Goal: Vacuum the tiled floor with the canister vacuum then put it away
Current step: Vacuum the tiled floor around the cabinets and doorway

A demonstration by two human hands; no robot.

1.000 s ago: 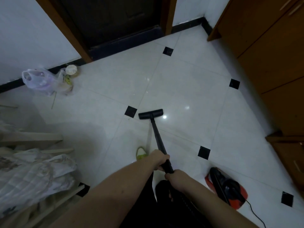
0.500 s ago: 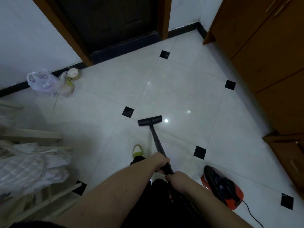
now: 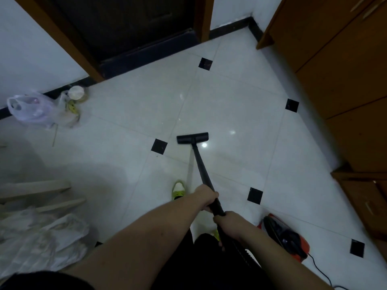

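A black vacuum wand (image 3: 200, 164) runs from my hands down to its flat floor head (image 3: 192, 137), which lies on the white tiled floor (image 3: 230, 101) beside a small black inset tile. My left hand (image 3: 206, 196) grips the wand higher up the tube. Just below it, my right hand (image 3: 228, 223) grips the wand's lower end where the ribbed hose begins. The red and black canister (image 3: 284, 237) sits on the floor at my right, its cord trailing toward the lower right.
A dark door (image 3: 129, 24) in a wooden frame stands ahead. Wooden cabinets (image 3: 339, 80) line the right side. Plastic bags and a cup (image 3: 46, 107) lie by the left wall. A wooden rack with cloths (image 3: 35, 227) fills the lower left. My yellow-green shoe (image 3: 178, 190) is near the wand.
The floor head slid back toward me and then pushed forward again a little. Both hands kept their hold on the wand. The view shifted slightly.
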